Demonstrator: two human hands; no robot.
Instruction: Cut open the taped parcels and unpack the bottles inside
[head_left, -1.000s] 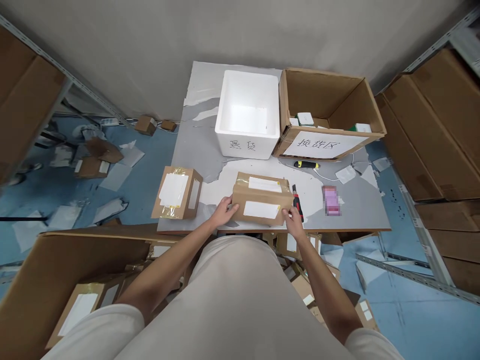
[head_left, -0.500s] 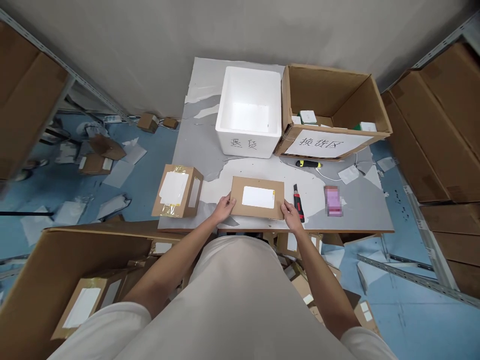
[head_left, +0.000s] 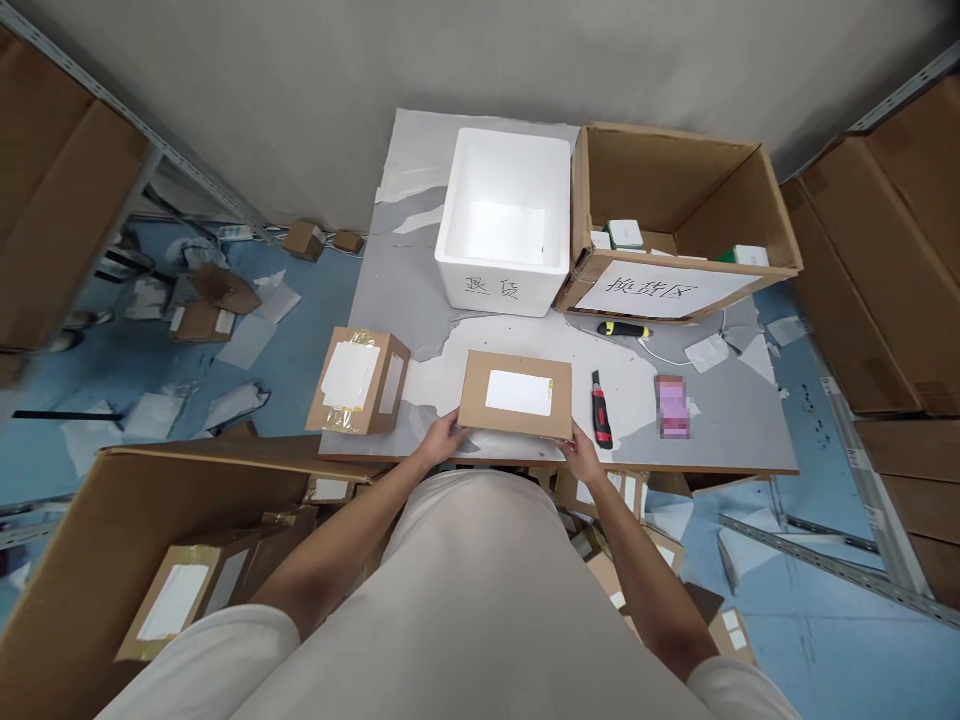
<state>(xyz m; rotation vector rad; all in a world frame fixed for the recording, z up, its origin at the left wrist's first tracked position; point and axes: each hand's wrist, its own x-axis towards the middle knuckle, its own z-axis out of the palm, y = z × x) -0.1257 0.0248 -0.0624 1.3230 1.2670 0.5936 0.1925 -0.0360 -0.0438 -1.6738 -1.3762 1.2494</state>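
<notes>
Between my two hands is a flat cardboard box (head_left: 477,380) with a white label on top, at the front of the table. My left hand (head_left: 441,438) grips its near left corner, thumb and fingers closed on the edge. At the near right corner my right hand (head_left: 582,455) grips it too, the fingertips partly hidden under the box. A red and black utility knife (head_left: 601,412) lies just right of the box. Farther back is a yellow and black cutter (head_left: 624,329). To the left stands a taped cardboard carton (head_left: 383,385) with white labels.
On the table (head_left: 409,230) stand a white foam box (head_left: 495,285) and an open cardboard box (head_left: 679,180) holding small white and green boxes. A pink blurred item (head_left: 673,408) lies at right. A large carton (head_left: 82,540) with parcels stands front left; shelves flank both sides.
The near edge of the flat box has tilted up, so its front side shows more. Both hands have slid down to its near corners. The view has shifted slightly.
</notes>
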